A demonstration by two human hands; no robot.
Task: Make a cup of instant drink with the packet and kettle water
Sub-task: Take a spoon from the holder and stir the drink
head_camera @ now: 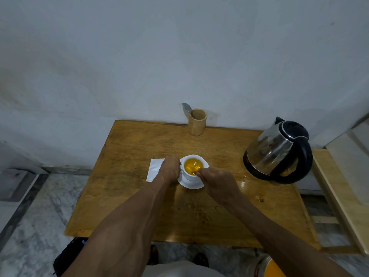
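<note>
Nearest the camera, 2 bare forearms reach out over the wooden table (139,206). Beyond them the right hand (218,183) is pinched shut at the cup's near rim, seemingly on a stirrer dipped in the orange drink, though the tool itself is too small to make out. The left hand (170,168) is curled closed against the left side of the cup (189,175), apparently on its handle. Filled close to the brim, the cup stands on a saucer (192,184), so a brisk stir could slop liquid over the edge, and a pull on the handle could skid it. Just left lies the white packet (154,169), partly under the left hand. Farther right stands the kettle (277,150), well apart. At the back, 1 spoon (187,108) leans in a wooden holder (196,122).
</note>
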